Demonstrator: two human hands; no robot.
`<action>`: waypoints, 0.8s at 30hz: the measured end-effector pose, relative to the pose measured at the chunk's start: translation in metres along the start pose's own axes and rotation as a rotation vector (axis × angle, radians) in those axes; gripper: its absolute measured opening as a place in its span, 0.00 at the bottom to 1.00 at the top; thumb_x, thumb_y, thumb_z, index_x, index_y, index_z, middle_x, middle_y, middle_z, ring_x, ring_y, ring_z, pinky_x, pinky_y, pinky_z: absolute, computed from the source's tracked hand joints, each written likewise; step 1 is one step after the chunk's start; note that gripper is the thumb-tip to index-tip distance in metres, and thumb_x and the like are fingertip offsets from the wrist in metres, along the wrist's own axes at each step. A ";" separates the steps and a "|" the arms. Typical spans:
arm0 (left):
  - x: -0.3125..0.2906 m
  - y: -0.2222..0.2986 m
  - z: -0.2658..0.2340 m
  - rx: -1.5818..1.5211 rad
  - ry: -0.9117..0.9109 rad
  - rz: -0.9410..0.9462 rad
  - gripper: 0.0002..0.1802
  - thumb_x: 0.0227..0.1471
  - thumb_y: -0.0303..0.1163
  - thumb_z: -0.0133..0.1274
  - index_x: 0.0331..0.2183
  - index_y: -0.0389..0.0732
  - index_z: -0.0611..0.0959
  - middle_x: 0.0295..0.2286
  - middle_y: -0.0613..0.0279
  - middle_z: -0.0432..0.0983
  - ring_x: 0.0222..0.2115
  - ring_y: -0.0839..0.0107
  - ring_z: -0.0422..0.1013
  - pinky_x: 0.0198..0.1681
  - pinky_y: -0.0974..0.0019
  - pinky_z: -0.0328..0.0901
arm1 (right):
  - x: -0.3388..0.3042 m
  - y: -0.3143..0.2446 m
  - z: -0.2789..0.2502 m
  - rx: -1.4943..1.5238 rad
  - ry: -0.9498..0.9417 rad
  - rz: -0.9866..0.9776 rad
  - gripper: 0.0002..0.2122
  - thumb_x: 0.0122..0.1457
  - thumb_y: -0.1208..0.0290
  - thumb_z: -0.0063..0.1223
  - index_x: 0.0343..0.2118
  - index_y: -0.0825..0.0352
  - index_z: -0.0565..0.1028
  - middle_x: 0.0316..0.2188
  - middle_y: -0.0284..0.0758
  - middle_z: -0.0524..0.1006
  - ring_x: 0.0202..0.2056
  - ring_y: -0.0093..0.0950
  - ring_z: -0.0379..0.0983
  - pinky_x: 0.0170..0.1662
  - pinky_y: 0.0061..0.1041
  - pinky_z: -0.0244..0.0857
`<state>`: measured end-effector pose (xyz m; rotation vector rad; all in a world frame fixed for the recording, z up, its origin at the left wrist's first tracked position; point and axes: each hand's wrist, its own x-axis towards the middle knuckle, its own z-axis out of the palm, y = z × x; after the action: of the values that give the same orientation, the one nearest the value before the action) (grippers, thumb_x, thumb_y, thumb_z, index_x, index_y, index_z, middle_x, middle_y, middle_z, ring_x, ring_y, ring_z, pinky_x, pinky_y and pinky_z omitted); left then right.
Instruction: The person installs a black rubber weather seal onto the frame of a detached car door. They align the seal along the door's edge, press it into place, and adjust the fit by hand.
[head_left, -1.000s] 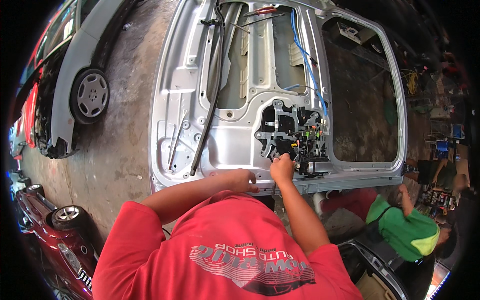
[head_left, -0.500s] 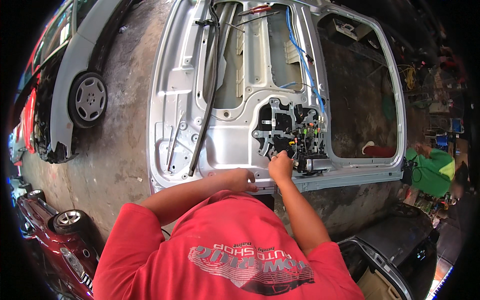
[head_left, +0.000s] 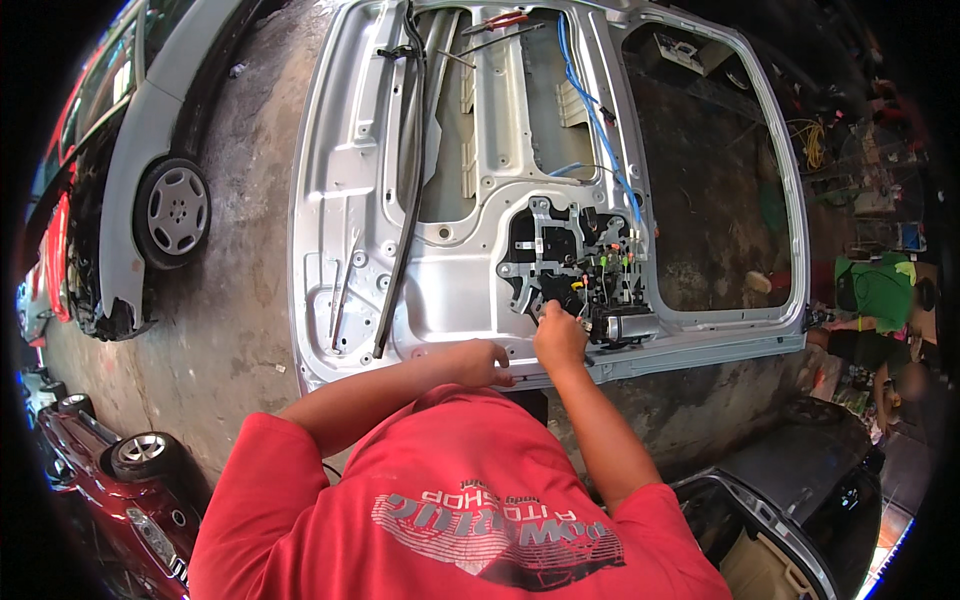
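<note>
A silver-grey vehicle door shell (head_left: pixel 470 285) lies flat in front of me. Set into its near middle is a metal and black door latch mechanism (head_left: pixel 575 265) with small coloured clips and rods. My right hand (head_left: pixel 562 335) is at the near left part of this mechanism, its fingers pinched together; whatever lies between them is hidden. To its left, my left hand (head_left: pixel 483 364) rests by the door's near edge, its fingers bent but apart, holding nothing that I can see.
Red-handled pliers (head_left: pixel 508 20) and thin rods lie across the door's far openings. A black rubber strip (head_left: pixel 402 240) and a blue cable (head_left: pixel 590 105) run along the panel. Cars stand left and lower right. A person in green (head_left: pixel 875 290) is at the right.
My view has shifted slightly, so the door appears a little farther left. Both hands keep nearly the same places. The person at the right has moved away from the door's window opening.
</note>
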<state>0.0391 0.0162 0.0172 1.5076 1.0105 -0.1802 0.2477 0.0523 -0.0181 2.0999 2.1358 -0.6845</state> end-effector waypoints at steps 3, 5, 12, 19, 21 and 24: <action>0.007 -0.006 0.007 0.002 0.014 0.017 0.36 0.55 0.58 0.62 0.52 0.38 0.85 0.48 0.40 0.81 0.50 0.45 0.77 0.56 0.51 0.69 | 0.001 -0.010 -0.009 0.100 -0.025 0.132 0.09 0.63 0.68 0.55 0.41 0.68 0.75 0.35 0.52 0.84 0.42 0.54 0.82 0.53 0.52 0.71; 0.018 -0.008 0.015 -0.023 0.045 0.028 0.35 0.51 0.58 0.65 0.50 0.39 0.86 0.47 0.40 0.82 0.50 0.45 0.77 0.55 0.51 0.69 | 0.002 -0.007 -0.005 0.097 -0.022 0.120 0.10 0.63 0.67 0.56 0.41 0.68 0.75 0.34 0.53 0.83 0.41 0.54 0.82 0.52 0.52 0.72; 0.070 0.019 0.026 -0.216 0.082 0.135 0.33 0.54 0.55 0.63 0.52 0.40 0.84 0.39 0.47 0.84 0.40 0.54 0.80 0.45 0.53 0.71 | 0.005 -0.002 -0.010 0.021 -0.040 -0.021 0.10 0.63 0.65 0.56 0.40 0.67 0.76 0.33 0.51 0.84 0.39 0.53 0.82 0.45 0.53 0.74; 0.107 0.020 0.064 -0.922 0.015 -0.116 0.17 0.55 0.40 0.63 0.45 0.44 0.84 0.22 0.68 0.72 0.16 0.77 0.60 0.18 0.66 0.52 | 0.009 0.018 -0.014 0.264 -0.062 0.090 0.10 0.60 0.62 0.60 0.35 0.62 0.83 0.35 0.44 0.84 0.41 0.48 0.81 0.45 0.47 0.73; 0.104 0.012 0.065 -1.064 0.023 -0.126 0.16 0.57 0.38 0.62 0.46 0.44 0.84 0.22 0.68 0.73 0.16 0.77 0.61 0.18 0.67 0.53 | 0.005 0.017 -0.015 0.238 -0.068 0.120 0.10 0.60 0.62 0.59 0.36 0.62 0.84 0.35 0.44 0.84 0.41 0.48 0.81 0.45 0.46 0.73; 0.109 -0.017 0.066 -0.762 0.495 0.017 0.16 0.58 0.33 0.59 0.47 0.40 0.84 0.24 0.64 0.77 0.20 0.70 0.70 0.25 0.63 0.64 | 0.004 0.017 -0.009 0.215 -0.033 0.008 0.11 0.62 0.65 0.55 0.40 0.64 0.84 0.36 0.46 0.84 0.43 0.50 0.80 0.48 0.49 0.72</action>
<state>0.1225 0.0084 -0.0805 0.8602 1.2620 0.5650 0.2663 0.0592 -0.0158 2.1788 2.1201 -0.9810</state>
